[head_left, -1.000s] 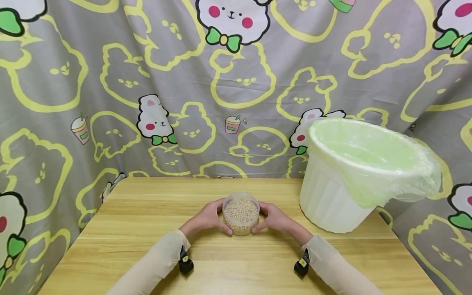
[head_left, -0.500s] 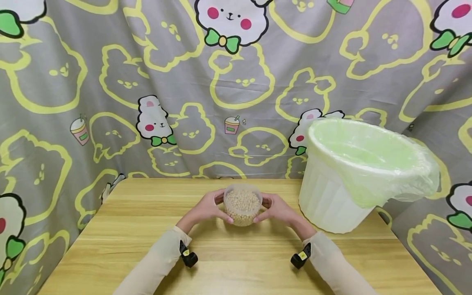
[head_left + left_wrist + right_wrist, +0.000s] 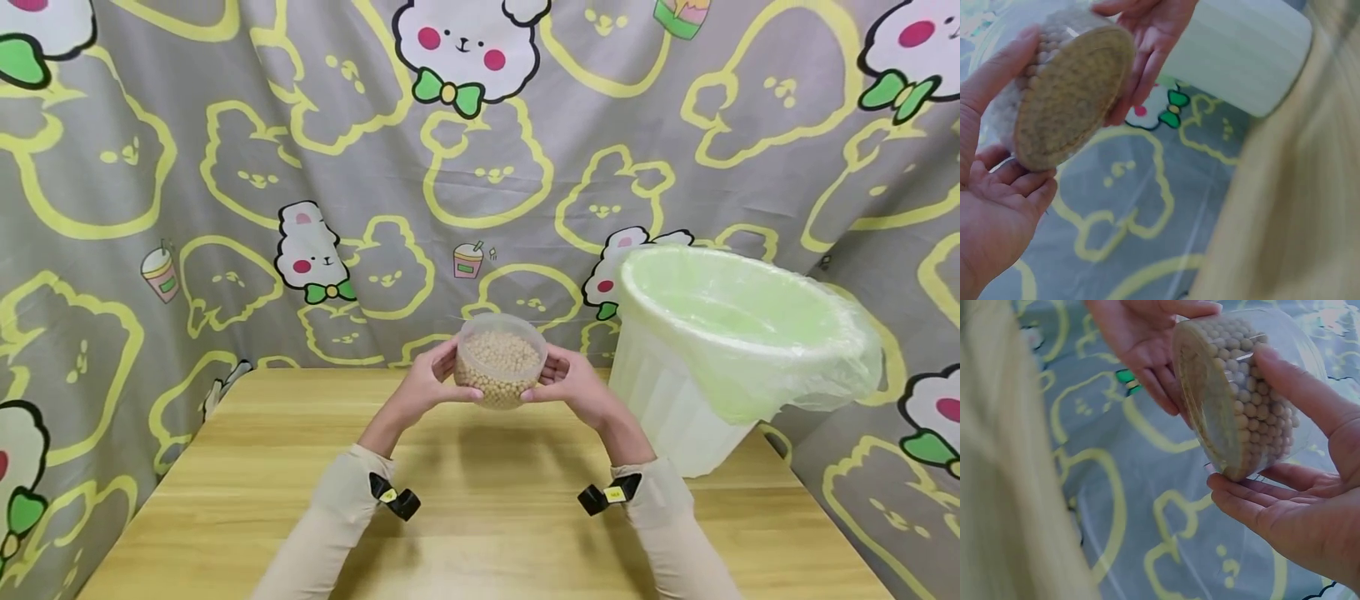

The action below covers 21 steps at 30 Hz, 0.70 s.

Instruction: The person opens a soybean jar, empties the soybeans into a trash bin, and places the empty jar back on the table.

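Note:
A round clear plastic tub (image 3: 501,383) holds many small beige balls (image 3: 501,352), filled partway up. Both hands carry it in the air above the table, its open top facing up. On its left side the left hand (image 3: 427,383) grips it, thumb on the front wall and fingers behind. My right hand (image 3: 579,385) grips the opposite side the same way. In the left wrist view the tub's flat base (image 3: 1072,97) shows, with fingers at its edge. The right wrist view shows the balls (image 3: 1254,403) packed against the clear wall.
A white ribbed bin (image 3: 660,408) stands at the table's right side, lined with a thin pale green bag (image 3: 787,375) folded over its rim. Behind the wooden table (image 3: 480,517) hangs a grey patterned curtain (image 3: 360,167). A black wrist camera (image 3: 401,502) sits on each sleeve.
Both hands have lifted the tub off the table and raised it, moving it slightly away from the body. Its shadow now falls on the wood below. The view tilts up a little.

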Each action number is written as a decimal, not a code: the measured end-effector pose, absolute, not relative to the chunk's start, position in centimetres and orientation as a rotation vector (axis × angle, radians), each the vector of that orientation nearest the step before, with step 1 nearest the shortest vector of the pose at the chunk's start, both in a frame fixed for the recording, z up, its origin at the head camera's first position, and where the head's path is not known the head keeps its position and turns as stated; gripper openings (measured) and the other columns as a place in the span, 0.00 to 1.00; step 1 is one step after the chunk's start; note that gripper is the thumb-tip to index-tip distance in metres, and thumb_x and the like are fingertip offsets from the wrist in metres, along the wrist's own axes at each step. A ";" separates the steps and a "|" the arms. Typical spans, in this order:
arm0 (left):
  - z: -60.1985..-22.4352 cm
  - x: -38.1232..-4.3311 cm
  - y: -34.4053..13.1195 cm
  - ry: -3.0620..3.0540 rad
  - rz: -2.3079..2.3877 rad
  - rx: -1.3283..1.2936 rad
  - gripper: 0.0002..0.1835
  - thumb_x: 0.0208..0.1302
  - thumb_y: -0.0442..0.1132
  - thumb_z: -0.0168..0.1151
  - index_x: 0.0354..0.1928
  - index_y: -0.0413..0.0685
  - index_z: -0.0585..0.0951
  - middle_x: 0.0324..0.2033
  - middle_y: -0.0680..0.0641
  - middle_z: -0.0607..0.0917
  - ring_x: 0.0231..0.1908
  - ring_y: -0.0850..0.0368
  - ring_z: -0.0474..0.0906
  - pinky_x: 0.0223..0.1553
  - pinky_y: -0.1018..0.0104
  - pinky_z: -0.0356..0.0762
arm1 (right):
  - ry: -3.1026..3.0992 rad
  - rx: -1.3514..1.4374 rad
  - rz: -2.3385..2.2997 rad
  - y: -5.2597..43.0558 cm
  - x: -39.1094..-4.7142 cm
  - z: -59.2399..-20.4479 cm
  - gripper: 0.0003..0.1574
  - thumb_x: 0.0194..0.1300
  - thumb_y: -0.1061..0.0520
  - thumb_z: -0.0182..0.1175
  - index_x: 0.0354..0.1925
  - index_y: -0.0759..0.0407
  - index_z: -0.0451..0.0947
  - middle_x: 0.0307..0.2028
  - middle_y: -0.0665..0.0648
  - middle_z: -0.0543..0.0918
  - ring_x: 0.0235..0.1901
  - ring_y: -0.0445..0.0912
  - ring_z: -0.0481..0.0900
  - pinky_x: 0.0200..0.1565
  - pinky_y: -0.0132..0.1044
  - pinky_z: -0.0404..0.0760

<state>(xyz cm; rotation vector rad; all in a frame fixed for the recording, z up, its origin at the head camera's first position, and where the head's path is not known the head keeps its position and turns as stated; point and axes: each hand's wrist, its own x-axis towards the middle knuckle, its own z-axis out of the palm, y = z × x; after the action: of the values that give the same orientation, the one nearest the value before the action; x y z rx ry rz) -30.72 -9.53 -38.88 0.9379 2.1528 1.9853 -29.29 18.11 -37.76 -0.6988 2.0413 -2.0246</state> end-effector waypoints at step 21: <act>-37.3 -30.2 -7.3 2.433 2.016 0.933 0.64 0.41 0.41 0.87 0.78 0.65 0.56 0.69 0.50 0.71 0.68 0.51 0.69 0.68 0.45 0.70 | 2.211 -0.724 -2.089 16.7 -29.3 -35.6 0.55 0.46 0.66 0.81 0.72 0.61 0.69 0.62 0.69 0.80 0.56 0.42 0.84 0.55 0.35 0.84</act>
<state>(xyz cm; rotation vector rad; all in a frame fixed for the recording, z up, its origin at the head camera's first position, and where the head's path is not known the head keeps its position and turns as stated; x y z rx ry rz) -30.22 -7.30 -37.31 0.9333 2.4330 2.0158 -29.28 16.70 -35.59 -0.7244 2.2113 -2.0889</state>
